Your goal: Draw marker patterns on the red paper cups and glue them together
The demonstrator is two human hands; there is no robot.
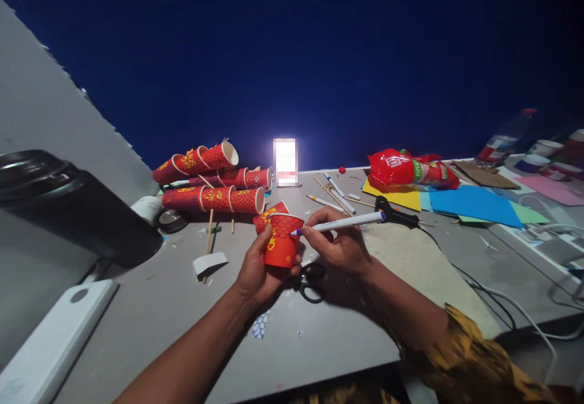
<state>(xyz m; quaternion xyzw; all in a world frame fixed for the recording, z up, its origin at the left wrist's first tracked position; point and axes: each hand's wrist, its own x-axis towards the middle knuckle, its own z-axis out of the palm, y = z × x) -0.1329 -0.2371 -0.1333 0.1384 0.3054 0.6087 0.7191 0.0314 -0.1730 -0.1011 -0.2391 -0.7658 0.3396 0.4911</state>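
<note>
My left hand (260, 270) is closed around a red paper cup (280, 252) with yellow lettering and a dark scale pattern near its rim. A second red piece with lettering shows behind the cup's rim. In my right hand (340, 243) is a white marker (347, 222) with a blue end, pinched between the fingers. Its tip points at the cup's side; whether it touches the cup I cannot tell. Black-handled scissors (312, 282) lie on the table just below the hands. A scrap of paper with blue scales (261, 325) lies near my left wrist.
Joined red cups (213, 199) lie stacked at the back left, near a large black cylinder (86, 209). Several markers and sticks (335, 194), a red plastic package (406, 171) and coloured paper (474, 203) lie at the back right. A bright pixelated screen (286, 160) stands behind; cables run along the right.
</note>
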